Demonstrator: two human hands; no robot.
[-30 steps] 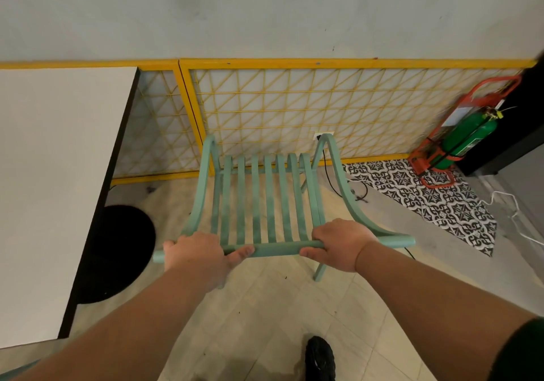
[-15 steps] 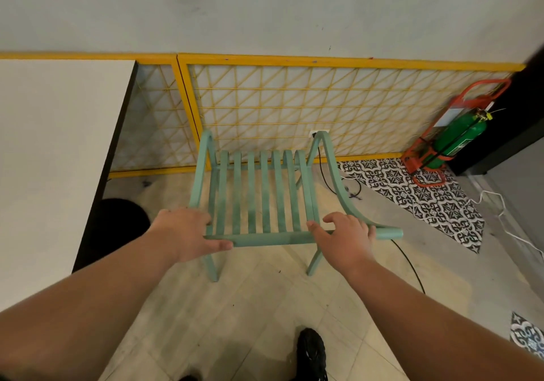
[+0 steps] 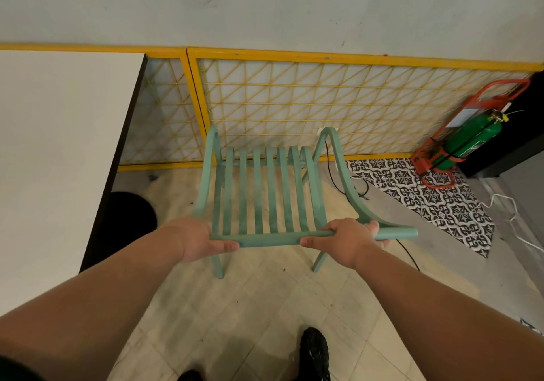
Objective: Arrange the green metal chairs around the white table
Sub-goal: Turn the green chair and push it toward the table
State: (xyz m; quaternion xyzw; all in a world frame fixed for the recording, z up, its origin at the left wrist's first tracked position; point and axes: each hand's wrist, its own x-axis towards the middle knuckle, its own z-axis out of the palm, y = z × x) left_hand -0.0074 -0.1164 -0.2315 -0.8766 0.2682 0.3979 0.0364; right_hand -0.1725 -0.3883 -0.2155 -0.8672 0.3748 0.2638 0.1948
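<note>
A green metal chair with slatted back and seat stands in front of me on the tiled floor, facing the yellow lattice wall. My left hand grips the left end of its top back rail. My right hand grips the same rail further right, just inside the curved right armrest. The white table with a black edge fills the left side, and the chair stands to the right of it, a short gap away. The table's black round base shows below its edge.
A yellow lattice panel runs along the wall behind the chair. A green cylinder in a red stand leans at the right, over a patterned mat. Black and white cables lie on the floor at the right. My black shoe is below.
Half a second ago my hands lay loosely on the back rail with fingers spread; now both are closed firmly around it. The chair sits in nearly the same spot beside the table.
</note>
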